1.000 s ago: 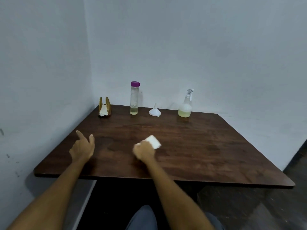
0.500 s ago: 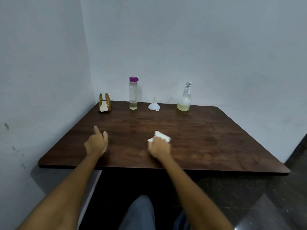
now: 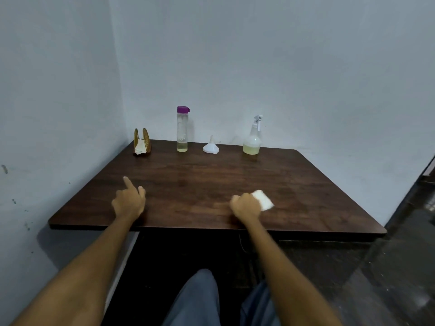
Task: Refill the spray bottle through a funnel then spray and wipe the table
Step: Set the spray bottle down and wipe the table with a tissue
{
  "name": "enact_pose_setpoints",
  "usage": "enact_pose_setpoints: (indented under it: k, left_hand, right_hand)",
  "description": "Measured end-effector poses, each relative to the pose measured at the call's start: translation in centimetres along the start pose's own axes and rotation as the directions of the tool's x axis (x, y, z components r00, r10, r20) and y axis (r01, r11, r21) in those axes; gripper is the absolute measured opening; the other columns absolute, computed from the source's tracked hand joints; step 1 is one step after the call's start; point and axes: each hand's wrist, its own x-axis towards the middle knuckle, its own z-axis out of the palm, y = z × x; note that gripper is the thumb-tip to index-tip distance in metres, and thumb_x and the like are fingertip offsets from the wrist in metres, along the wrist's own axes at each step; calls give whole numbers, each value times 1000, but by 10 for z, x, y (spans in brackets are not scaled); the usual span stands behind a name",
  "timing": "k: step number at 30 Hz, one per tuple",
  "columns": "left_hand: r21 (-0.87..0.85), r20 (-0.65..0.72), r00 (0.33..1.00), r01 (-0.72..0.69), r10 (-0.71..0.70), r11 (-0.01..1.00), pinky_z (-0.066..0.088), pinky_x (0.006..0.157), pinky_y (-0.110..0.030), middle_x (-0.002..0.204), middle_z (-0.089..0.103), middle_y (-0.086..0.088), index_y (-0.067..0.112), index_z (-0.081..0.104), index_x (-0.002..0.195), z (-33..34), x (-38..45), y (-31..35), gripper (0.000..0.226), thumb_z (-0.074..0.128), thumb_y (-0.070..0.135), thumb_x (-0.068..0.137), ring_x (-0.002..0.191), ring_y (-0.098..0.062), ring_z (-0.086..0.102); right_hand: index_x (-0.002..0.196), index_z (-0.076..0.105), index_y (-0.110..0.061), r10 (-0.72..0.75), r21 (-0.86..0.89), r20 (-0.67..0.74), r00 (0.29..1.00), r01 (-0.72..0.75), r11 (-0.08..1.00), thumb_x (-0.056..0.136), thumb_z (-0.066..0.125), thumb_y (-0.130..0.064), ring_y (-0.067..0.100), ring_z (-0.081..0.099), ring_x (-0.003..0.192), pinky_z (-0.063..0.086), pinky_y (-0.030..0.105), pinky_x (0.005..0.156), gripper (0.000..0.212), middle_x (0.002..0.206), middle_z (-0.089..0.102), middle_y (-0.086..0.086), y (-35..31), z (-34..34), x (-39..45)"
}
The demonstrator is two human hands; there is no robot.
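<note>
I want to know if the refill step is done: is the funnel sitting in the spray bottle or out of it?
Out. The funnel rests wide end down on the table, apart from the spray bottle, whose trigger head is on.

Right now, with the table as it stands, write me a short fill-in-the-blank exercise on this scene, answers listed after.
1. The right hand is closed on a white ____.
2. The funnel sits on the table with its spout pointing ____.
3. The tall bottle has a ____ cap.
4. The funnel stands between the tall bottle and the ____ bottle.

Missing words: cloth; up; purple; spray
</note>
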Motion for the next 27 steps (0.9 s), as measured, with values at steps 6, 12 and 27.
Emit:
enact_pose_setpoints:
  k: [6,12,27]
  left_hand:
    - [-39,-59,997,45,-47,998,42,90,-52,124,54,-31,-3,16,149,-14,8,-25,60,32,29,101,119,-44,45]
    - [-25,-46,997,56,-57,998,41,93,-51,126,51,-33,-3,20,148,-13,-4,-27,58,32,29,101,119,-45,46]
    - [-120,3,1000,-3,3,993,41,93,-48,124,54,-29,-3,29,143,-5,-42,14,55,30,33,101,119,-42,46]
  right_hand:
    - [103,63,12,-540,218,182,822,501,837,91,44,-26,45,58,102,43,42,89,44,108,63,31,-154,54,-91]
    - [109,63,1,-617,208,108,779,589,781,90,44,-24,40,61,99,47,40,81,36,109,65,22,-137,52,-102]
    - [90,69,4,-42,-81,-210,977,26,996,90,42,-25,34,66,91,48,33,77,39,101,70,20,106,-22,-32]
